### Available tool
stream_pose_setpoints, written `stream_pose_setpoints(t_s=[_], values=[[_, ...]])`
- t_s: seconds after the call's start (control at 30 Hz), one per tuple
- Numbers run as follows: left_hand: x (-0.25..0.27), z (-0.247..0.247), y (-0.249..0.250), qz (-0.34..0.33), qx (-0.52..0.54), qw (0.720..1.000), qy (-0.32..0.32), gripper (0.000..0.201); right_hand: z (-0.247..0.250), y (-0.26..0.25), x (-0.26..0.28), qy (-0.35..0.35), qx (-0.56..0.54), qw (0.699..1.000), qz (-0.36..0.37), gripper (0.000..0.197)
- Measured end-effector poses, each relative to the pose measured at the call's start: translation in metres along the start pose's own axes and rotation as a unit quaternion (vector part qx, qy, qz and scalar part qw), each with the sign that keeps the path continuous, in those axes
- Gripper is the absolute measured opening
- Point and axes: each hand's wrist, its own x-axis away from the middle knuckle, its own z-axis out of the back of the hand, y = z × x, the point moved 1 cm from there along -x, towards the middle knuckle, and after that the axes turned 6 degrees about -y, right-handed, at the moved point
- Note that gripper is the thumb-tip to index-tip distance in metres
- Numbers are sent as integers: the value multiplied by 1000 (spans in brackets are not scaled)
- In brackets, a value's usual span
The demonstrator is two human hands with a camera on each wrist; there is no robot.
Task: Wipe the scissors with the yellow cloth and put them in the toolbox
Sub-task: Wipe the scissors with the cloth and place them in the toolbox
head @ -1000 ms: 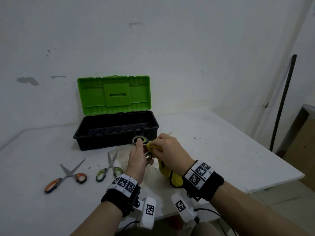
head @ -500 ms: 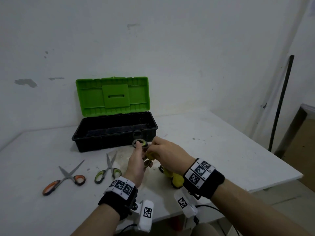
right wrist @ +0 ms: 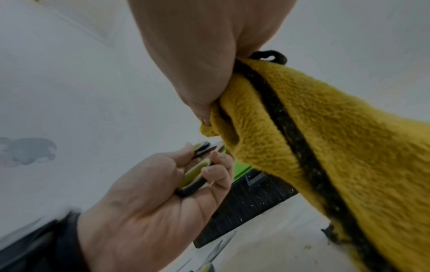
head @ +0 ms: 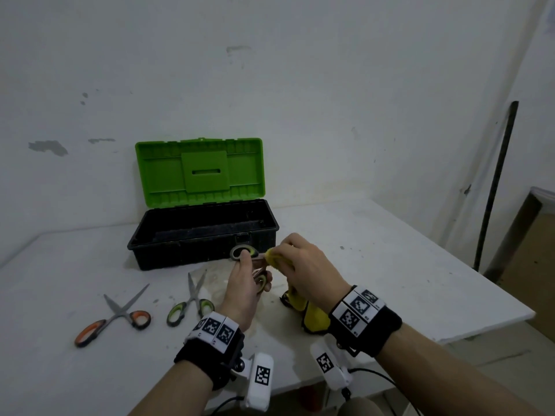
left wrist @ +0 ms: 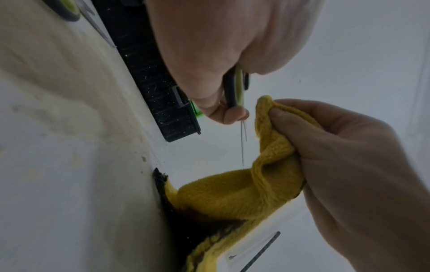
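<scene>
My left hand (head: 244, 283) grips a pair of green-and-grey-handled scissors (head: 242, 252) by the handles, just in front of the open toolbox (head: 168, 246). The handles (right wrist: 194, 174) lie in its curled fingers; thin blades (left wrist: 243, 139) point out from them. My right hand (head: 303, 265) holds the yellow cloth (head: 312, 318) bunched in its fingers, right beside the blades. In the left wrist view the cloth (left wrist: 235, 195) hangs down to the table and sits a little apart from the blades. The right wrist view shows the black-edged cloth (right wrist: 325, 147) filling the right side.
Two more scissors lie on the white table (head: 405, 265) at the left: an orange-handled pair (head: 117, 316) and a green-handled pair (head: 192, 301). The toolbox's green lid (head: 199, 171) stands open against the wall. A dark pole (head: 495, 181) leans at the right.
Both hands stayed close together in front of the toolbox; the right hand with the cloth shifted slightly along the scissors. The view drifted a little.
</scene>
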Motion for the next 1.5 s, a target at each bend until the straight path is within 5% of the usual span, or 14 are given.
stream_pose_setpoints(t_s=[0.17,0.33,0.53,0.7,0.9,1.07,1.33,1.5], values=[[4,-6,-1,-17,-16,1000,-14,53,-11,-7,5,-33,14,998,43,20],[4,-3,4,-2,17,1000,17,48,-3,16,3,39,-20,999,-33,18],[0,-5,0,10,23,1000,6,61,-18,7,9,9,-6,999,36,15],[3,-2,3,13,2,1000,14,51,-8,26,5,42,-25,997,-59,18],[4,-3,-2,-23,-77,997,-22,63,-16,3,5,20,-25,999,-7,20],[5,2,-5,-17,-94,995,-13,56,-10,13,-3,6,-4,996,-92,19],[1,8,-1,20,-65,998,-19,53,11,29,0,129,-90,983,-89,14],[-2,11,5,6,-24,998,-53,80,13,42,6,130,-210,955,-167,9]])
